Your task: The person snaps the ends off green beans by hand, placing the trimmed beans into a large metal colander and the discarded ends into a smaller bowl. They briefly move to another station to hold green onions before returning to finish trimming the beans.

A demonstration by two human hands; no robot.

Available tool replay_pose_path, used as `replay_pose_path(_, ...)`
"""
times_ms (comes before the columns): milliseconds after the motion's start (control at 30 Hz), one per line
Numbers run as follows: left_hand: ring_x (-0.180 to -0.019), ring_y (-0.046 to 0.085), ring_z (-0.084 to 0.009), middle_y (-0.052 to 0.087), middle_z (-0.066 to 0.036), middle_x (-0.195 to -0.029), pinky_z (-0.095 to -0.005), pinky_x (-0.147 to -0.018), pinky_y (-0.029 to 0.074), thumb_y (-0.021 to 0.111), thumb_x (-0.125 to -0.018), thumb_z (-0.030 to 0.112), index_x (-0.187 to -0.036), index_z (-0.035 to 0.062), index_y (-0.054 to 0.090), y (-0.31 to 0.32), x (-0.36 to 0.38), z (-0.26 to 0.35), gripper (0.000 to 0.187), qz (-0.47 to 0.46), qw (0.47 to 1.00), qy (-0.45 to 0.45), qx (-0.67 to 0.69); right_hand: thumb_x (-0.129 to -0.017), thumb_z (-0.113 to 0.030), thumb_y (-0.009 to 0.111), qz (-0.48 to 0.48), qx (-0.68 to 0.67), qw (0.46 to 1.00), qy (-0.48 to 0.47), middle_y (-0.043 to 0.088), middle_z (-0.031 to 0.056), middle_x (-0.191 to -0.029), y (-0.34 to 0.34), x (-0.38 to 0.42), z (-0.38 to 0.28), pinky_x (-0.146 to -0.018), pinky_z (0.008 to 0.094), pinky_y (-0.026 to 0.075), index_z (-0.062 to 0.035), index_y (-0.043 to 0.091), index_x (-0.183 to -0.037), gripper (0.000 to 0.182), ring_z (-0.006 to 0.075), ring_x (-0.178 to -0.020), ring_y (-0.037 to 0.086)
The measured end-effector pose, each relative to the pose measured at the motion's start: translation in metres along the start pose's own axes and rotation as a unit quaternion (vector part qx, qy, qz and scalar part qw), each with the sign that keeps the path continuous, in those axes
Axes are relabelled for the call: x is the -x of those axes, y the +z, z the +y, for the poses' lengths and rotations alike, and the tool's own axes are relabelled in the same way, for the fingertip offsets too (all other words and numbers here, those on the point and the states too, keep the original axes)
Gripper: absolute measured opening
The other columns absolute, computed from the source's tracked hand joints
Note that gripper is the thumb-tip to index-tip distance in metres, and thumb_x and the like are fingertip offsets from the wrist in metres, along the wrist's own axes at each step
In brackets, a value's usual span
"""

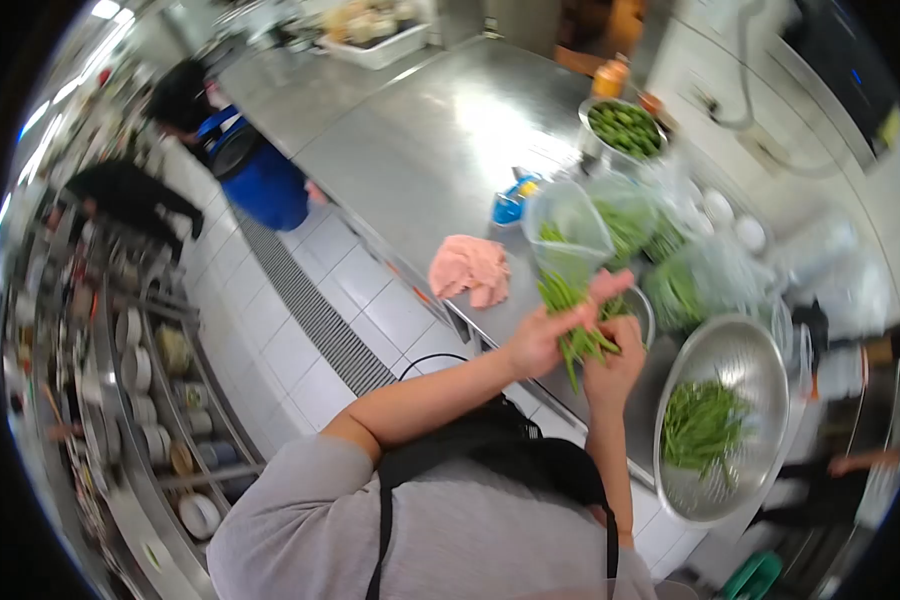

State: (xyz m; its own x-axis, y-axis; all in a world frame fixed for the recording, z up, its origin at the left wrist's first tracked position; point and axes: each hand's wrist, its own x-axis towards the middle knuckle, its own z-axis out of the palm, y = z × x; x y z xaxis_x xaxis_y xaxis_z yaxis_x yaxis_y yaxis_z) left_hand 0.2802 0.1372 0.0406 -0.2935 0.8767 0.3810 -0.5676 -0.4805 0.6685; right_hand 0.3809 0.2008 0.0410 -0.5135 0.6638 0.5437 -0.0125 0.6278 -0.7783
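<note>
Over the counter's near edge, my left hand (545,340) is closed around a bunch of long, thin green beans (562,294). My right hand (613,358) grips the same bunch from the other side, fingers curled round the lower part. Some fingertips are blurred. Just behind my hands, a metal bowl (640,312) is partly covered by them. To the right, a large perforated steel colander (722,498) holds a heap of green beans (705,425). Beyond my hands stands a clear plastic container (567,215) with some green pieces inside.
Plastic bags of greens (680,285) crowd the right of the counter (410,150). A pot of green vegetables (625,130) stands behind them. A pink cloth (470,270) lies left of my hands. Left are a blue bin (265,180), floor drain, shelves and two people; another person is at right.
</note>
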Motion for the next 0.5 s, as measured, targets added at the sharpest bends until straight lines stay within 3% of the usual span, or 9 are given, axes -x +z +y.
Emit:
replay_pose_path(33,-0.111,0.042,-0.0190,0.035,-0.016,-0.131,-0.0319,-0.091,0.036,0.043,-0.088,0.022,-0.079,0.0056,0.048,0.000,0.007,-0.005,0.020,0.019,0.996,-0.031,0.077,-0.062,-0.001,0.061,-0.021,0.037,0.999,0.005,0.048,0.0088,-0.067,-0.001,-0.001,0.002,-0.051,0.0309,0.037,-0.0013,0.051,-0.066,0.011,0.0229,-0.058,0.047)
replay_pose_path(100,-0.084,0.052,-0.0140,0.052,-0.010,-0.107,-0.0257,-0.069,0.044,0.044,-0.089,0.022,-0.081,0.0057,0.049,-0.003,0.010,-0.008,0.018,0.070,0.993,-0.023,0.093,-0.065,0.000,0.061,-0.068,0.148,0.986,0.033,0.049,0.0101,-0.070,-0.009,-0.001,0.020,-0.053,0.0307,0.040,-0.0015,0.054,-0.072,0.011,0.0231,-0.060,0.050)
replay_pose_path(133,-0.084,0.052,-0.0140,0.052,-0.010,-0.107,-0.0257,-0.069,0.044,0.044,-0.089,0.022,-0.081,0.0057,0.049,-0.006,0.012,-0.006,0.018,0.073,0.993,-0.004,0.087,-0.066,0.000,0.061,-0.065,0.207,0.976,0.010,0.050,0.0105,-0.071,-0.013,-0.001,0.033,-0.054,0.0293,0.041,-0.0017,0.055,-0.077,0.013,0.0222,-0.061,0.051)
replay_pose_path(200,-0.081,0.053,-0.0163,0.054,-0.005,-0.079,-0.0296,-0.069,0.044,0.039,-0.091,0.025,-0.077,0.0096,0.045,-0.012,0.016,-0.001,0.022,0.140,0.976,-0.076,0.148,-0.068,0.000,0.061,-0.063,0.262,0.963,-0.027,0.051,0.0108,-0.073,-0.019,-0.001,0.040,-0.054,0.0279,0.042,-0.0018,0.056,-0.083,0.016,0.0213,-0.061,0.051)
replay_pose_path(233,-0.081,0.053,-0.0163,0.054,-0.005,-0.079,-0.0296,-0.069,0.044,0.039,-0.091,0.025,-0.077,0.0096,0.045,-0.014,0.018,0.004,0.022,0.140,0.978,-0.062,0.144,-0.072,-0.002,0.059,-0.048,0.196,0.979,0.019,0.053,0.0100,-0.078,-0.022,-0.001,0.037,-0.058,0.0279,0.043,-0.0020,0.056,-0.088,0.016,0.0202,-0.065,0.053)
replay_pose_path(300,-0.050,0.037,-0.0078,0.033,0.005,-0.055,-0.0237,-0.052,0.037,0.039,-0.091,0.028,-0.080,0.0115,0.045,-0.013,0.025,0.012,0.021,0.218,0.950,-0.095,0.202,-0.076,-0.003,0.057,-0.044,0.125,0.990,0.057,0.055,0.0092,-0.083,-0.023,0.006,0.039,-0.061,0.0279,0.044,-0.0022,0.055,-0.093,0.017,0.0191,-0.068,0.054)
replay_pose_path(333,-0.045,0.029,-0.0044,0.028,0.006,-0.053,-0.0216,-0.047,0.032,0.040,-0.091,0.029,-0.081,0.0126,0.044,-0.010,0.026,0.016,0.020,0.241,0.950,-0.086,0.179,-0.081,-0.007,0.054,-0.063,-0.016,0.993,0.100,0.055,0.0091,-0.089,-0.019,0.013,0.042,-0.065,0.0293,0.044,-0.0016,0.054,-0.098,0.018,0.0181,-0.074,0.054)
replay_pose_path(367,-0.045,0.029,-0.0044,0.028,0.006,-0.053,-0.0216,-0.047,0.032,0.040,-0.091,0.029,-0.081,0.0126,0.044,-0.010,0.028,0.017,0.020,0.243,0.951,-0.075,0.176,-0.085,-0.011,0.051,-0.082,-0.156,0.974,0.143,0.055,0.0091,-0.096,-0.012,0.017,0.043,-0.070,0.0307,0.044,-0.0009,0.052,-0.103,0.021,0.0172,-0.080,0.054)
replay_pose_path(500,-0.045,0.031,-0.0060,0.030,0.004,-0.053,-0.0220,-0.043,0.029,0.040,-0.091,0.028,-0.074,0.0106,0.043,-0.004,0.037,0.021,0.024,0.274,0.946,-0.040,0.165,-0.091,-0.026,0.040,-0.065,-0.329,0.925,0.177,0.052,0.0102,-0.104,0.045,0.033,-0.019,-0.080,0.0347,0.041,-0.0007,0.044,-0.114,0.035,0.0194,-0.094,0.051)
